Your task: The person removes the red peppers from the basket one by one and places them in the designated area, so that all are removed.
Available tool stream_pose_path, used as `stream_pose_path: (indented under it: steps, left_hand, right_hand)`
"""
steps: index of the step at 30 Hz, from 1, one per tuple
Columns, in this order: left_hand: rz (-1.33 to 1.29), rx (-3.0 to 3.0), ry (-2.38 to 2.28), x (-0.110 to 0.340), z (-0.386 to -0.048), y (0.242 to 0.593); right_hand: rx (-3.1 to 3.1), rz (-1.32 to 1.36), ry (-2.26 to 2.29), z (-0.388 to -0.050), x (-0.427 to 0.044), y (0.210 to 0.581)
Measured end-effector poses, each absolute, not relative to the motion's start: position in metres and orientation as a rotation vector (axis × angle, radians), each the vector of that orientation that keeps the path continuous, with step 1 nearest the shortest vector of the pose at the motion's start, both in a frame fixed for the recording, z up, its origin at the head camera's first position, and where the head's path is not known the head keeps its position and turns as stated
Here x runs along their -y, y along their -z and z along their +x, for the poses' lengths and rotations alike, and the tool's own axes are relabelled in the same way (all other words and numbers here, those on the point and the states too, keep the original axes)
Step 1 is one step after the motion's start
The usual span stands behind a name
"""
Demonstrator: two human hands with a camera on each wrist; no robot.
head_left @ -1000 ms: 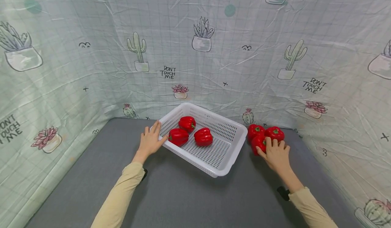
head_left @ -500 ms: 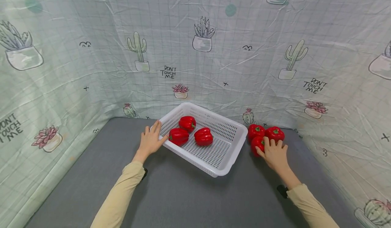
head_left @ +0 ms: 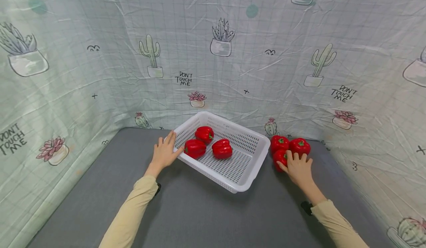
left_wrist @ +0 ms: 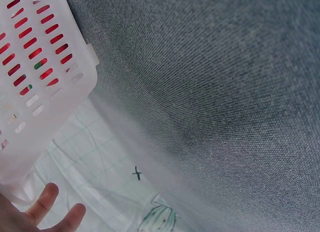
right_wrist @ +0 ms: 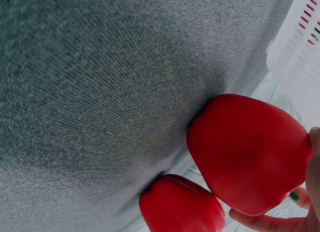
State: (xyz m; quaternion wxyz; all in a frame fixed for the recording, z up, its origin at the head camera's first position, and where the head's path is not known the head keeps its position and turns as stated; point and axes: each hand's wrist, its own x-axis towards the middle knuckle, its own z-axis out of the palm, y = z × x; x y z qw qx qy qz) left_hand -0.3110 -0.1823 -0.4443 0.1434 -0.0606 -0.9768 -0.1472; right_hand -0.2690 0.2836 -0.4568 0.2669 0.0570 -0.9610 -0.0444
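Note:
In the head view my left hand [head_left: 163, 155] rests at the left corner of a white perforated plastic basket [head_left: 208, 173], its thumb along the near rim. Two of its fingertips [left_wrist: 72, 217] extend loosely past the corner in the left wrist view. Three red bell peppers [head_left: 222, 149] lie inside, on the basket's left half. To the basket's right, my right hand [head_left: 300, 169] holds a red bell pepper [right_wrist: 250, 152] between thumb and fingers. Its green stem shows beside the fingers. Two more red peppers, one at the back [head_left: 279, 143] and one farther right [head_left: 300, 145], sit right behind it.
A dark grey cloth surface [head_left: 206, 218] lies under everything. Behind and at both sides hangs a pale curtain [head_left: 246, 70] printed with cacti, close behind the basket and peppers. The basket stands at an angle, its right end near the loose peppers.
My right hand has shifted slightly left and towards me, and the pepper under it has moved a little the same way. My left hand and the basket have stayed put.

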Motion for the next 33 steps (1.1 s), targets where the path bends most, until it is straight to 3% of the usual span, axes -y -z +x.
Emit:
stream_pose_path:
  steps: [33]
  left_hand:
    - [-0.185,2.797,0.422,0.1824,-0.3117,0.4466]
  right_hand:
    - [2.714,0.093,0.037,-0.2684,-0.2899,0.4541]
